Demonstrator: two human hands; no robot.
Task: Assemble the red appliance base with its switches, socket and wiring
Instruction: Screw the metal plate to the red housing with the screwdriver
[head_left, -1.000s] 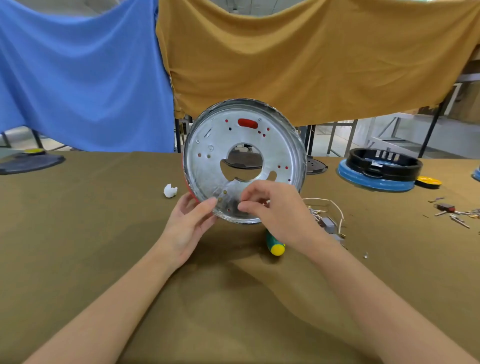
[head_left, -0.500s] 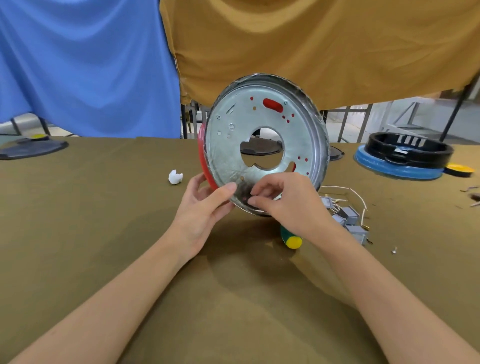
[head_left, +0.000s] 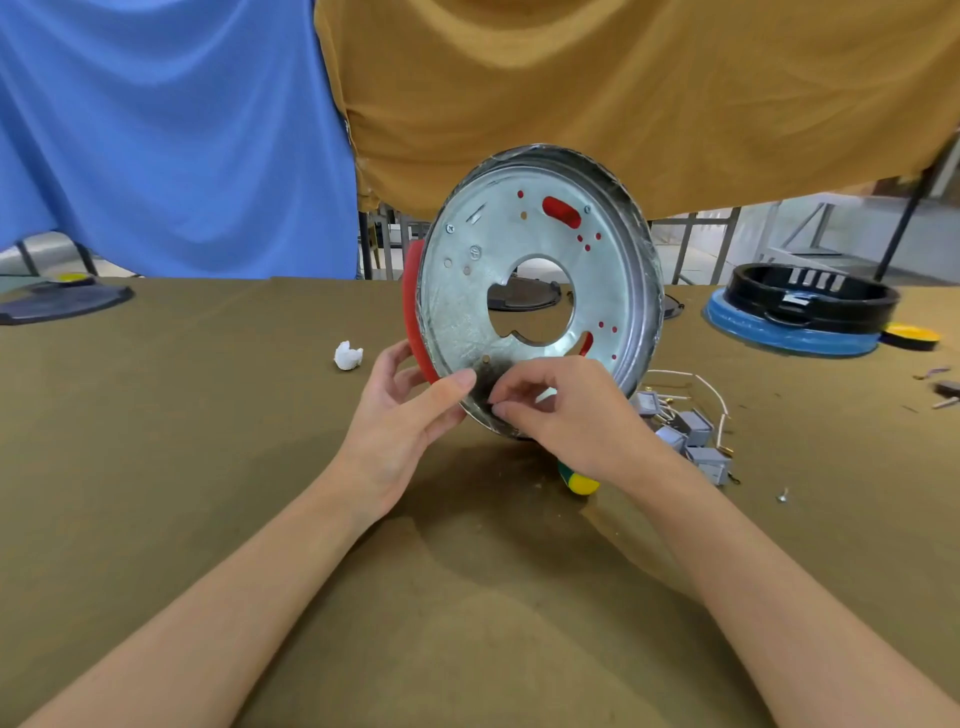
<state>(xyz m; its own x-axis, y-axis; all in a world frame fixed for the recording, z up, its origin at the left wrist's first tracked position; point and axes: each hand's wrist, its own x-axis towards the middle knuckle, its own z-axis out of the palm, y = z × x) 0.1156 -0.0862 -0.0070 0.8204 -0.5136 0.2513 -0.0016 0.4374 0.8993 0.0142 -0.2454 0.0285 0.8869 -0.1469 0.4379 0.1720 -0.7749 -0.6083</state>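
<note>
I've got the red base (head_left: 535, 291) stood up on edge, tilted, its silver metal plate facing me with a big round hole in the middle and red showing through small slots. A red rim shows along its left side. Grey switches (head_left: 693, 434) with white wiring (head_left: 701, 382) lie on the cloth just right of it

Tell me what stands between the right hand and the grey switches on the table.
Nothing visible does. The right hand pinches at the base's lower rim; the grey switches lie on open cloth just right of it.
</note>
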